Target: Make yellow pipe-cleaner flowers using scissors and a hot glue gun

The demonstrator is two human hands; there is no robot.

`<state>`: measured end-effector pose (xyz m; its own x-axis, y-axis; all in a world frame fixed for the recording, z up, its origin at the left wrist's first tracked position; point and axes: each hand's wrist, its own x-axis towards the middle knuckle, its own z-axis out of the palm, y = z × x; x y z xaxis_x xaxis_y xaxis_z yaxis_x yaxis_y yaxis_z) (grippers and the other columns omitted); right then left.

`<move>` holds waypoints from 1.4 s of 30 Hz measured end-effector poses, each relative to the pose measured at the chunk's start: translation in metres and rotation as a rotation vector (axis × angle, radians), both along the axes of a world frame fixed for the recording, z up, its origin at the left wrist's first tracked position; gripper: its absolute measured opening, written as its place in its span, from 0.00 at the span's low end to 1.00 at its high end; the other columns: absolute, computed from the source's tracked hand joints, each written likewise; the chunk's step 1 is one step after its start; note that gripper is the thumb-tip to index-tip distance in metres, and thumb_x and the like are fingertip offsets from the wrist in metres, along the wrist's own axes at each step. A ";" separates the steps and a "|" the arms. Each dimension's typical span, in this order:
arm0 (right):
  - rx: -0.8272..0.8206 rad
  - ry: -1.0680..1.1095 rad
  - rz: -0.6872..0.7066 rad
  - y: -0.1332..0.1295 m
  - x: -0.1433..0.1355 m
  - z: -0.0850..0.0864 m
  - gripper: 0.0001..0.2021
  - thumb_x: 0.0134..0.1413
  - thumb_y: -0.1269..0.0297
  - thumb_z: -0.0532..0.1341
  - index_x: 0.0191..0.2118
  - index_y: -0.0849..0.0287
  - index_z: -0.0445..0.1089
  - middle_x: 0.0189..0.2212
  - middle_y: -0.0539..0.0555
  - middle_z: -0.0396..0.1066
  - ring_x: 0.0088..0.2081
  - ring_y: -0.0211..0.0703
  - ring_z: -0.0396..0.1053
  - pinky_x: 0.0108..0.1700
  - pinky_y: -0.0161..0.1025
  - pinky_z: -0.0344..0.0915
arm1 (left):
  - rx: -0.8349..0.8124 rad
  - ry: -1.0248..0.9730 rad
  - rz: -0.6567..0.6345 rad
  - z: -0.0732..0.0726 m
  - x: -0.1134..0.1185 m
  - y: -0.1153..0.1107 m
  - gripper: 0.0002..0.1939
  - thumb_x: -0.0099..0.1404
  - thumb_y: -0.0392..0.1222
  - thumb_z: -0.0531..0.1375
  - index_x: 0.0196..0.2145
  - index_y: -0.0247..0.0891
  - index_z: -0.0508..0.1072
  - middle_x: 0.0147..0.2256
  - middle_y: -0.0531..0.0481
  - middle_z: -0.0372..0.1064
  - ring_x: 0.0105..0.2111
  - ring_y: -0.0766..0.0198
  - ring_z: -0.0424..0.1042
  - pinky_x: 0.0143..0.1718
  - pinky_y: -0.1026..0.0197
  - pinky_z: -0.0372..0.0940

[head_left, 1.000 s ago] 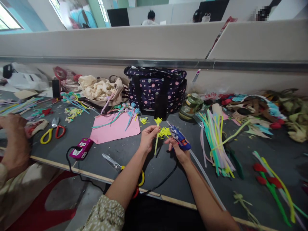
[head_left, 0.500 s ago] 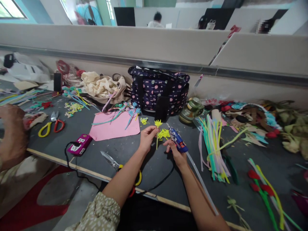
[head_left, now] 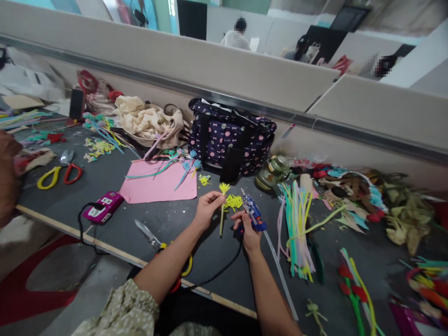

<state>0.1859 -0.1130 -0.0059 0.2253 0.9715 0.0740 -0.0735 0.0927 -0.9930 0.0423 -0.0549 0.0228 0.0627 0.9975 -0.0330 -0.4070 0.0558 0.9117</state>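
Observation:
Between the fingertips of my left hand (head_left: 210, 207) is a small yellow flower (head_left: 224, 188) on a thin pale stem, held upright. My right hand (head_left: 249, 231) is wrapped round a blue hot glue gun (head_left: 254, 211), its nozzle pointing up and away from me, apart from the flower. A long clear glue stick (head_left: 280, 273) sticks out of the gun's back end. On the table just behind the flower lies a pile of yellow pieces (head_left: 233, 202). Scissors with yellow and red handles (head_left: 150, 235) lie partly under my left forearm.
A pink sheet (head_left: 161, 186) with fuzzy stems lies left of a dark patterned bag (head_left: 231, 135). A phone (head_left: 231, 165) leans on the bag. Beyond a green jar (head_left: 271, 172) is a bundle of pipe cleaners (head_left: 297, 228). A purple power strip (head_left: 103, 207) and another person's arm (head_left: 7, 177) are left.
The view has tilted and shifted, so the table things sit differently in the picture. Both hands keep their holds, the flower and the glue gun still a short way apart.

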 end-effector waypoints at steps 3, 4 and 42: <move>-0.005 0.028 0.006 0.000 -0.001 -0.001 0.16 0.57 0.50 0.56 0.28 0.58 0.68 0.26 0.50 0.71 0.20 0.32 0.63 0.25 0.34 0.59 | -0.115 -0.081 -0.013 -0.001 0.000 0.002 0.14 0.49 0.48 0.69 0.28 0.35 0.74 0.24 0.52 0.70 0.22 0.72 0.64 0.24 0.69 0.59; -0.006 0.032 0.006 0.000 -0.002 -0.001 0.16 0.57 0.50 0.56 0.28 0.58 0.68 0.26 0.50 0.71 0.20 0.32 0.63 0.24 0.33 0.59 | -0.153 -0.102 -0.020 -0.001 0.000 0.003 0.15 0.48 0.48 0.69 0.28 0.35 0.74 0.24 0.51 0.70 0.21 0.72 0.64 0.23 0.69 0.59; -0.097 0.184 -0.059 0.003 -0.011 -0.016 0.19 0.57 0.50 0.55 0.26 0.61 0.67 0.24 0.51 0.72 0.17 0.32 0.63 0.21 0.32 0.56 | -0.224 -0.075 0.012 -0.017 -0.002 0.012 0.14 0.49 0.43 0.68 0.34 0.35 0.77 0.26 0.51 0.72 0.22 0.71 0.65 0.25 0.68 0.57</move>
<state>0.1751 -0.1095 -0.0220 0.2832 0.9567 -0.0668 -0.2519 0.0070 -0.9677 0.0405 -0.0429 0.0063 0.0619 0.9666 -0.2489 -0.4753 0.2478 0.8442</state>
